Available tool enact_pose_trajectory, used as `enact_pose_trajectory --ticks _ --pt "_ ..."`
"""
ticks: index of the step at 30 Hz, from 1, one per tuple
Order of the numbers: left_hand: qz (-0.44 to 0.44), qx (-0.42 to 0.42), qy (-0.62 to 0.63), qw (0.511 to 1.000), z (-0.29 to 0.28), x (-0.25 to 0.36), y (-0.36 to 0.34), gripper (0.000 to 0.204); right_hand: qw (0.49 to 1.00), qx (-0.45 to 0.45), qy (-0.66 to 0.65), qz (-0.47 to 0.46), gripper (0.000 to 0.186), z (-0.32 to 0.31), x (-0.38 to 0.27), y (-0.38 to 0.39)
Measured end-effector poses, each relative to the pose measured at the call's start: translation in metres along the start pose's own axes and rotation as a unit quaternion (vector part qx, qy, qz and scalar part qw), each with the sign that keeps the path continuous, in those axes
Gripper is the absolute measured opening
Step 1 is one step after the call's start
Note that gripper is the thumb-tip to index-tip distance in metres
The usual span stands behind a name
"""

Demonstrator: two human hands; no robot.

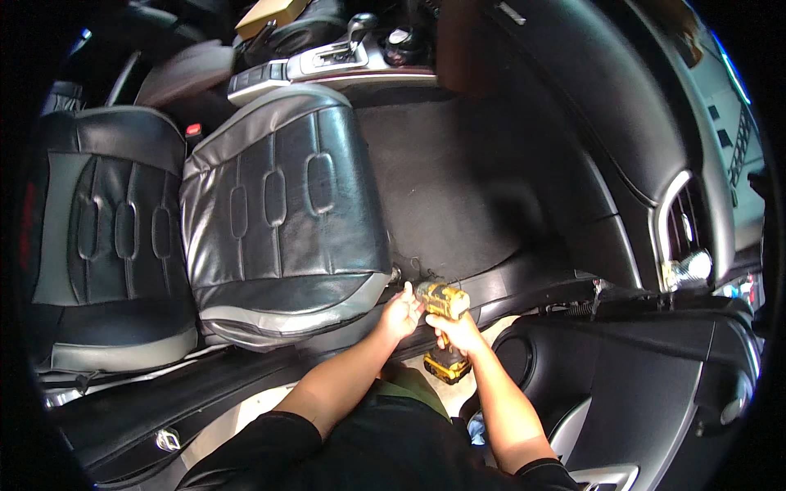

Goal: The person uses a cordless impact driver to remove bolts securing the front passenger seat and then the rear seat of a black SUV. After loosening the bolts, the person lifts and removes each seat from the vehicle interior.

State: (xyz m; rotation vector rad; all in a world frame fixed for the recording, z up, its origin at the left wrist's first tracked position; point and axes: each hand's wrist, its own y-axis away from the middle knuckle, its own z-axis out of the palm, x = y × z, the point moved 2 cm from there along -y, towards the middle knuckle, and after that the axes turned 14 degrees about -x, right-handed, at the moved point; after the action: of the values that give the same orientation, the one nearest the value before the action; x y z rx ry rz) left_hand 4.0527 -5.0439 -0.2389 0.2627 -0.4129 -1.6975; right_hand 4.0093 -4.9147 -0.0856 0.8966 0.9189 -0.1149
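Observation:
My right hand is wrapped round the grip of a yellow and black cordless drill. The drill's nose points left, and its battery hangs low, close to my body. Just left of the nose is my left hand, one finger raised and the others curled in. Whatever those curled fingers hold, if anything, is too small to make out. Both hands are over the door sill, beside the front corner of a black leather car seat with grey trim. A thin dark wire lies on the floor edge just beyond them.
Dark carpet covers the footwell ahead. The gear lever and centre console stand at the far side. To the right are the dashboard and the opened door panel. The seat's backrest lies to the left.

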Motion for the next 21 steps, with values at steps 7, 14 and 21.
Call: enact_pose_trajectory --ticks 7,14,21 --pt "0.051 0.122 0.036 0.990 -0.007 0.010 -0.034 0.030 0.991 -0.032 0.050 0.117 0.025 -0.028 -0.023 -0.055" --pt "0.066 0.113 0.058 0.990 -0.010 0.012 -0.027 0.031 0.975 -0.063 0.062 0.206 0.028 -0.028 -0.058 -0.074" --pt "-0.061 0.115 -0.142 0.981 0.003 0.021 0.024 0.040 0.963 -0.051 0.059 0.259 0.030 -0.023 -0.065 -0.078"
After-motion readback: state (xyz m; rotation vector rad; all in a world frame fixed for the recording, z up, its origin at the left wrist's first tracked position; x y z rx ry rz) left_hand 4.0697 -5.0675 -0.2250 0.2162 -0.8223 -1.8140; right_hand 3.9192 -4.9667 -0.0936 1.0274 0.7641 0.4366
